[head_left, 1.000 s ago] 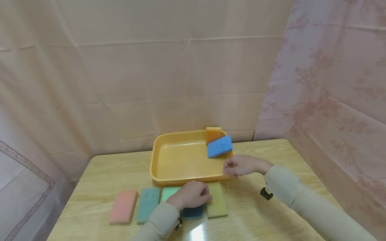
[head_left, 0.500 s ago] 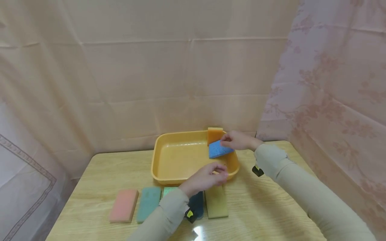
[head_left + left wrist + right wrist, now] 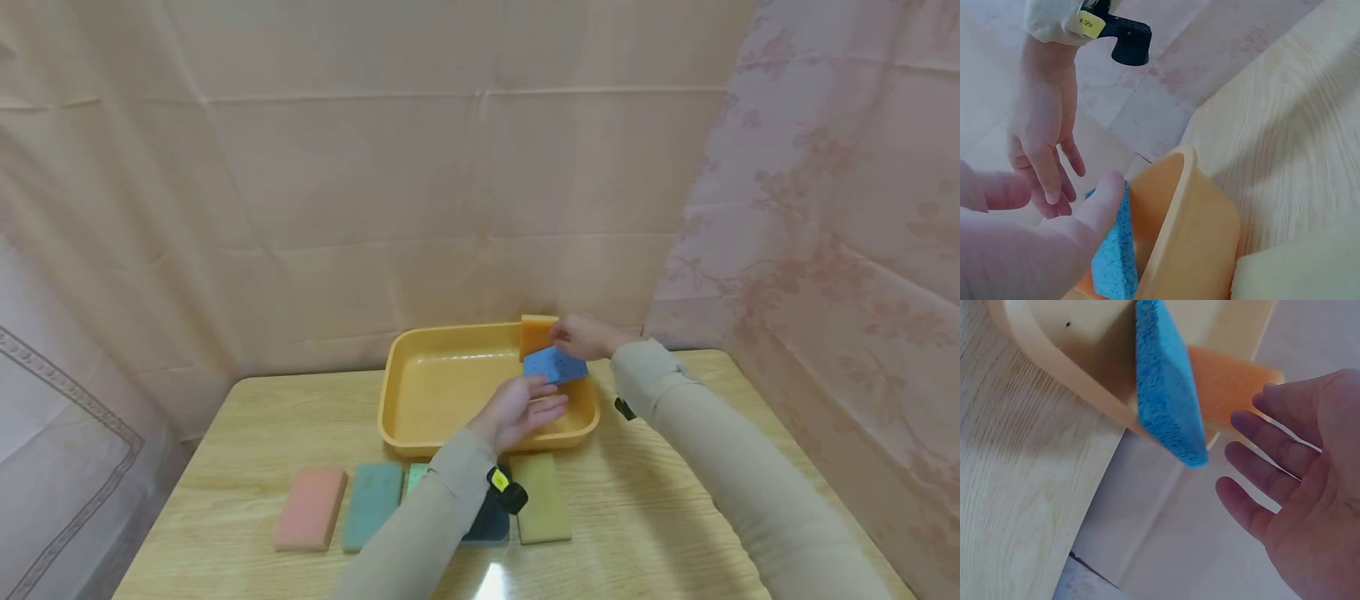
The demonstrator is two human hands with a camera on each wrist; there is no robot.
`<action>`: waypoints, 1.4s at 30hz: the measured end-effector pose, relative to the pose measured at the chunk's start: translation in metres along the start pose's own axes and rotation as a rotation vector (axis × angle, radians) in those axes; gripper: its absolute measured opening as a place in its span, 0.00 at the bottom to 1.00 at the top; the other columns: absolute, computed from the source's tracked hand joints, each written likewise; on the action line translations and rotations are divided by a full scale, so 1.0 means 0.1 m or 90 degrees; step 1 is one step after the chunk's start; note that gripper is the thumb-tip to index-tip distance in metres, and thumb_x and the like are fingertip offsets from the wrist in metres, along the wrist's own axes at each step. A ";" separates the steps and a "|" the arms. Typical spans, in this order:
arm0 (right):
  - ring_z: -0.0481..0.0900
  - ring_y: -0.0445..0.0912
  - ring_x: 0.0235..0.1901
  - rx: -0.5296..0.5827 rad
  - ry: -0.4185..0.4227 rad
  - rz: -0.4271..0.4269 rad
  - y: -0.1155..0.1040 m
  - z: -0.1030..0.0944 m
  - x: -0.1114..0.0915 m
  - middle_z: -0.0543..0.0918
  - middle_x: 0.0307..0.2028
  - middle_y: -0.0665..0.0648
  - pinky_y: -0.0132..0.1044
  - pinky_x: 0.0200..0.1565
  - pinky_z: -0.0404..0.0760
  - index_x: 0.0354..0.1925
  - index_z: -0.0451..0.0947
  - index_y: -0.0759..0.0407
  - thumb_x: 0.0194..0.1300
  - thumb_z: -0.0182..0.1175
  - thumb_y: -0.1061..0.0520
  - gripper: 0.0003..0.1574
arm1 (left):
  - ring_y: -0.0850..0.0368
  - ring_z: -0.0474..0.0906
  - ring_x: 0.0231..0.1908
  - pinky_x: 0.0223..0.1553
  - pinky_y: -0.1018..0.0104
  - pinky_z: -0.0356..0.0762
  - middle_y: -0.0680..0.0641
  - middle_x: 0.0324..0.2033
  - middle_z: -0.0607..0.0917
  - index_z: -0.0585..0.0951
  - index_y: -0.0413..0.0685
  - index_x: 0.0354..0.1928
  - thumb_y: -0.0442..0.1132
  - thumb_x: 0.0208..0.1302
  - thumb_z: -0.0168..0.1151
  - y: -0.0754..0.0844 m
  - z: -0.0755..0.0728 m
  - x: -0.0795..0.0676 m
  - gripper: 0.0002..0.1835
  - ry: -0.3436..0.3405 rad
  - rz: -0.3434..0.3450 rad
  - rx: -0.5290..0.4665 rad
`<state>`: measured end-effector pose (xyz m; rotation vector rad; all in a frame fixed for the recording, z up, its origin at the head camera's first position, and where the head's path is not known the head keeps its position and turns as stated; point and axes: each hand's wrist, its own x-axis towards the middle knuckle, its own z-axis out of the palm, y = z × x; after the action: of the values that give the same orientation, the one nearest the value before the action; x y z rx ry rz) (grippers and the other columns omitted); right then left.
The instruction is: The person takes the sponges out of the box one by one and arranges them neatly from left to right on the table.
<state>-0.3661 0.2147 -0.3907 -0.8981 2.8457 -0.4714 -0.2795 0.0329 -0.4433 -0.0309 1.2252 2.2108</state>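
Note:
A yellow tray holds a blue sponge at its right end. In the right wrist view the blue sponge is tipped up on edge over the tray's corner. Behind it an orange sponge stands against the back rim. My left hand reaches over the tray with fingers extended, a fingertip overlapping the blue sponge in the left wrist view. My right hand is beside the orange sponge at the back right corner, fingers loosely spread, fingertips right at that sponge's edge in the right wrist view.
On the wooden table in front of the tray lie a pink sponge, a teal sponge, a light green one, a dark blue one and an olive-yellow one. My left forearm partly covers the row. A curtain hangs behind.
My left hand has moved from above the table sponges up over the tray to the blue sponge. My right hand has gone from the tray's front right to its back corner. The blue sponge has shifted its tilt.

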 end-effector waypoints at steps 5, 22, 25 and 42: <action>0.83 0.60 0.49 -0.035 0.000 0.020 0.03 0.09 0.04 0.86 0.45 0.68 0.53 0.55 0.79 0.47 0.82 0.75 0.67 0.55 0.68 0.15 | 0.29 0.55 0.72 0.70 0.45 0.61 0.23 0.72 0.53 0.44 0.26 0.76 0.37 0.82 0.39 -0.03 0.02 0.10 0.31 0.023 -0.019 -0.083; 0.82 0.59 0.48 -0.137 -0.050 0.067 -0.01 0.17 0.03 0.86 0.48 0.65 0.52 0.55 0.78 0.52 0.82 0.70 0.68 0.58 0.63 0.17 | 0.29 0.45 0.75 0.72 0.45 0.55 0.22 0.74 0.45 0.36 0.28 0.76 0.40 0.83 0.36 -0.04 0.12 0.25 0.34 0.023 -0.035 -0.153; 0.82 0.59 0.48 -0.134 -0.050 0.070 -0.01 0.17 0.03 0.86 0.48 0.65 0.52 0.55 0.78 0.52 0.82 0.69 0.67 0.59 0.63 0.17 | 0.30 0.44 0.75 0.73 0.45 0.54 0.22 0.74 0.45 0.36 0.30 0.77 0.40 0.83 0.36 -0.04 0.13 0.28 0.34 0.017 -0.036 -0.159; 0.80 0.54 0.41 -0.128 -0.087 0.086 -0.07 0.20 0.05 0.85 0.40 0.59 0.50 0.52 0.78 0.50 0.82 0.67 0.71 0.56 0.60 0.16 | 0.29 0.46 0.75 0.72 0.45 0.55 0.21 0.73 0.47 0.39 0.33 0.78 0.37 0.81 0.35 -0.09 0.05 0.33 0.32 0.053 -0.055 -0.189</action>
<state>-0.3624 0.2008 -0.4076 -0.7290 2.8384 -0.1058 -0.3000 0.0562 -0.4575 -0.2910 0.9089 2.3154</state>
